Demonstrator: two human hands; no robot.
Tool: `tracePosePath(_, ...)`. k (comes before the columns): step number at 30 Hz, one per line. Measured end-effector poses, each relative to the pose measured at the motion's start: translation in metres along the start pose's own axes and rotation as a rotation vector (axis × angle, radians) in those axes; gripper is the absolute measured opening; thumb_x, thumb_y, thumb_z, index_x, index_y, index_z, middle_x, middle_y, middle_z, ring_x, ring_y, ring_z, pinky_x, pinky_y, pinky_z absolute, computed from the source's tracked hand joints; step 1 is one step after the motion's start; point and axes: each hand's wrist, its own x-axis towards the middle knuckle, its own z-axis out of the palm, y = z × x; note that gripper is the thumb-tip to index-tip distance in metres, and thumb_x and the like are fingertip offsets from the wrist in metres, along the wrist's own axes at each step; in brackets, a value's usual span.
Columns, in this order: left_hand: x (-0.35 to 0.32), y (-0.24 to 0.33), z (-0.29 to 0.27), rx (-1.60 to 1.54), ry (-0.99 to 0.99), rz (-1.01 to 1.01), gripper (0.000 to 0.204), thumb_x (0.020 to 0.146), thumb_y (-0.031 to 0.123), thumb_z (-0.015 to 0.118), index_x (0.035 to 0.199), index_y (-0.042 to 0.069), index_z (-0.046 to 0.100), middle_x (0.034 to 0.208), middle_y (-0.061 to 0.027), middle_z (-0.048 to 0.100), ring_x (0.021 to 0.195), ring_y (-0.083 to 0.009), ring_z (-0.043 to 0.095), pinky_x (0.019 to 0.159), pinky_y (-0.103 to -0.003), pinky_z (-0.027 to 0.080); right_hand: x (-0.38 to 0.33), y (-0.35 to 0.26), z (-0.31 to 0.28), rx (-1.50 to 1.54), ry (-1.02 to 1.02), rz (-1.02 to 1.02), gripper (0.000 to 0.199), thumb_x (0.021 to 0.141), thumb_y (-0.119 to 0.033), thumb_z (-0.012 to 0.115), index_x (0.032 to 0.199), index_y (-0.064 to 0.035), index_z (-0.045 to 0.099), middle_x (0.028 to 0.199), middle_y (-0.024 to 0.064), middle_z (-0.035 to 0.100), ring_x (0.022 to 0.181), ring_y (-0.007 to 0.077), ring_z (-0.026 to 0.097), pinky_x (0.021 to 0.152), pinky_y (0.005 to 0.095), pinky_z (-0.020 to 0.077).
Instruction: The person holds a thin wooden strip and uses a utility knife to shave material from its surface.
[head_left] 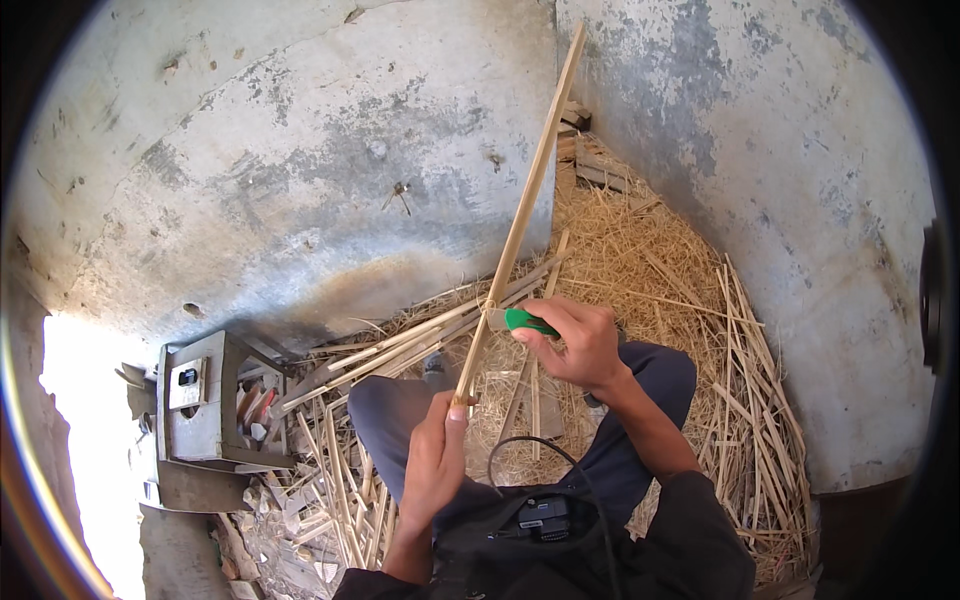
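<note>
A long, pale strip of wood or bamboo (534,180) slants up and away in front of me. Its near end is gripped in my left hand (436,452), thumb laid along the strip. My right hand (582,345) is closed round a green-handled knife (527,321). The short blade meets the strip at about its middle, where a thin sliver seems to lift. Below the strip are my bent legs in dark trousers (660,385), set apart on the littered floor.
Curly shavings (640,240) are heaped toward the far corner. Loose strips (760,440) lie along the right wall, and more strips (345,480) lie at the left. A worn wooden stool-like box (205,425) stands left. Peeling walls (330,130) enclose the corner. A black cable (545,441) loops over my lap.
</note>
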Motion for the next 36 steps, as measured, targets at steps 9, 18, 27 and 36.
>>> tracePosePath(9, 0.006, 0.003, 0.000, 0.043, -0.044, -0.061, 0.053, 0.121, 0.041, 0.030, 0.123, 0.001, 0.065, 0.075, -0.0019, 0.059, 0.064, -0.0097, 0.051, 0.060, -0.029, 0.040, -0.002, 0.002, 0.007, 0.082, -0.036, 0.021, 0.030, 0.098, -0.035, 0.080, 0.110, -0.0072, 0.078, 0.090, 0.0054, 0.078, 0.069, 0.0233, 0.075, 0.058, 0.0353, 0.0563)
tracePosePath(18, 0.021, -0.021, -0.007, -0.144, -0.105, -0.128, 0.061, 0.121, 0.043, 0.026, 0.110, 0.000, 0.068, 0.072, -0.0118, 0.064, 0.067, -0.0231, 0.064, 0.070, -0.039, 0.051, -0.002, 0.001, 0.005, 0.073, -0.103, -0.019, 0.030, 0.096, -0.031, 0.083, 0.108, -0.0049, 0.078, 0.090, 0.0092, 0.078, 0.072, 0.0240, 0.077, 0.061, 0.0340, 0.0582)
tracePosePath(27, 0.033, -0.002, -0.005, -0.144, -0.118, -0.238, 0.059, 0.121, 0.046, 0.029, 0.103, 0.002, 0.065, 0.070, -0.0033, 0.052, 0.064, -0.0154, 0.049, 0.065, -0.034, 0.043, -0.003, 0.001, 0.005, 0.090, -0.092, -0.022, 0.030, 0.095, -0.031, 0.084, 0.107, -0.0051, 0.078, 0.089, 0.0088, 0.078, 0.072, 0.0241, 0.077, 0.060, 0.0343, 0.0579)
tracePosePath(36, 0.030, -0.005, 0.002, -0.089, -0.080, -0.089, 0.043, 0.121, 0.033, 0.039, 0.099, 0.001, 0.058, 0.077, -0.0063, 0.054, 0.071, -0.0173, 0.049, 0.068, -0.037, 0.043, -0.006, 0.000, 0.008, 0.061, -0.097, -0.084, 0.030, 0.094, -0.036, 0.083, 0.109, -0.0096, 0.077, 0.084, 0.0030, 0.074, 0.064, 0.0210, 0.073, 0.055, 0.0343, 0.0547)
